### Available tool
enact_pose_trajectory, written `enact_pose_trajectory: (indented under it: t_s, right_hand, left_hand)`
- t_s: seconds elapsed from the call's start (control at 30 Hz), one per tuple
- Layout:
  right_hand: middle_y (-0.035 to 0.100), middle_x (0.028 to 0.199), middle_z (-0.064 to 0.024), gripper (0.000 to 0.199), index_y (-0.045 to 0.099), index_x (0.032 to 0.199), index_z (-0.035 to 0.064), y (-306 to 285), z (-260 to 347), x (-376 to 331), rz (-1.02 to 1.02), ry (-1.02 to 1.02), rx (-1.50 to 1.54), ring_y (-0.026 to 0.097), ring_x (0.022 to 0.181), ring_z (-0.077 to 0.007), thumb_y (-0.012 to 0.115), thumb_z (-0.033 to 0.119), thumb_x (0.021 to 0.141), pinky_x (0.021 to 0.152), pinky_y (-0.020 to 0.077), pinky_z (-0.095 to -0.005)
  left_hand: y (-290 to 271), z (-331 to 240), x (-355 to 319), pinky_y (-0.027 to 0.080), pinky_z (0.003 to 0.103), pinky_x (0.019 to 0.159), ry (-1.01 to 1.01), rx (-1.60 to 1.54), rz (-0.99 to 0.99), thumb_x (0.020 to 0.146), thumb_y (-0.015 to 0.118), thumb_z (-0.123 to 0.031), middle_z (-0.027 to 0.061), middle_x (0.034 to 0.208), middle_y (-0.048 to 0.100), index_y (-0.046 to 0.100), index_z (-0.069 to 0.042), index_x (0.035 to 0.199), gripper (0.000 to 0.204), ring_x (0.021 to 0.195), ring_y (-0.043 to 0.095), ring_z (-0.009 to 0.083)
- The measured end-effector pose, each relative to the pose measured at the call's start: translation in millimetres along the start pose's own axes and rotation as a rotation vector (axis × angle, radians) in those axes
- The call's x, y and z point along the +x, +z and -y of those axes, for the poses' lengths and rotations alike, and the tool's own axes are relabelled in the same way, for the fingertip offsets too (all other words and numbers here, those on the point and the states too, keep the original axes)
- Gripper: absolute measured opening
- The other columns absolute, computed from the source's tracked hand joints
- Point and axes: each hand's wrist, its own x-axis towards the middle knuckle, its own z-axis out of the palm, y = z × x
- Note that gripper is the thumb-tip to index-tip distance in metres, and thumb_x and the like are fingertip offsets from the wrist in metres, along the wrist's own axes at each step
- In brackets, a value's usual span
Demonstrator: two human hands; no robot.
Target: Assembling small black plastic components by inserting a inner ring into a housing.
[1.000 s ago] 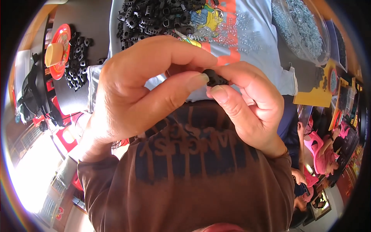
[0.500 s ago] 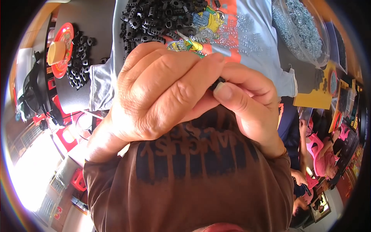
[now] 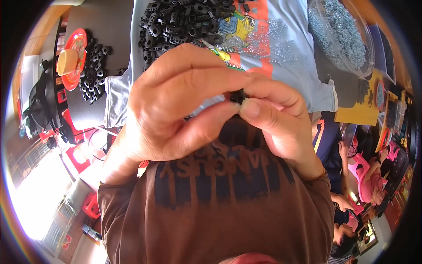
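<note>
In front of my chest, both hands meet over a small black plastic piece [image 3: 238, 96], pinched between the fingertips and mostly hidden by them. My left hand [image 3: 176, 105] grips it from the left, its thumb and bent forefinger forming a loop. From the right, my right hand [image 3: 279, 116] presses thumb and forefinger on the piece. Just beyond the hands, a heap of black toothed plastic pieces [image 3: 176, 28], like parts of hair claw clips, lies on a light-blue printed T-shirt [image 3: 294, 83]. Tiny shiny spring-like metal bits [image 3: 281, 46] are scattered to the heap's right.
A clear plastic tray [image 3: 367, 66] full of the metal bits stands at the far right. More black clips [image 3: 93, 70] lie left, beside a red plate [image 3: 80, 42] and a yellowish cup [image 3: 67, 62]. Other people [image 3: 369, 176] sit at the right.
My left forefinger and thumb have parted into a loop, so the black piece shows more between the fingertips. The right hand stays nearly in place, still pinching.
</note>
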Motion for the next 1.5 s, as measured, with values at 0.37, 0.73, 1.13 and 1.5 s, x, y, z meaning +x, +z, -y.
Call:
enact_pose_trajectory:
  t_s: [0.37,0.73,1.13,1.5]
  right_hand:
    - [0.063,0.091,-0.0080,0.023,0.068,0.107,-0.0043,-2,12,1,0.036,-0.009,-0.317,0.055,0.083,-0.0144,0.066,0.011,0.090,0.072,0.0418,-0.0276]
    - [0.064,0.072,-0.0043,0.015,0.069,0.099,-0.0025,-3,0,0,-0.034,-0.266,-0.591,0.054,0.064,-0.0110,0.073,0.005,0.086,0.060,0.0410,-0.0260]
    - [0.065,0.074,-0.0052,0.011,0.069,0.094,0.0001,0,-1,-1,-0.079,-0.343,-0.798,0.059,0.065,-0.0120,0.073,0.006,0.085,0.059,0.0439,-0.0273]
    - [0.064,0.097,-0.0042,0.014,0.069,0.103,-0.0013,2,-2,0,-0.068,-0.049,-0.207,0.060,0.086,-0.0090,0.069,0.007,0.091,0.074,0.0471,-0.0237]
  left_hand:
    - [18,-22,-11,0.041,0.026,0.070,-0.669,-0.873,-0.275,0.092,0.060,-0.016,0.0088,0.088,0.058,0.062,0.003,0.096,0.020,0.077,0.050,0.0121]
    - [22,-11,-30,0.046,0.024,0.087,-0.620,-0.960,-0.198,0.095,0.059,0.000,0.0057,0.104,0.064,0.062,0.002,0.109,0.014,0.095,0.058,0.0090]
    - [21,-6,-27,0.049,0.029,0.072,-0.361,-0.205,-0.083,0.081,0.068,0.006,0.0087,0.092,0.064,0.067,0.002,0.104,0.024,0.076,0.060,0.0163]
    - [34,-5,-27,0.050,0.031,0.058,-0.014,0.350,-0.207,0.063,0.084,-0.005,0.0126,0.090,0.061,0.063,0.006,0.110,0.053,0.071,0.060,0.0222]
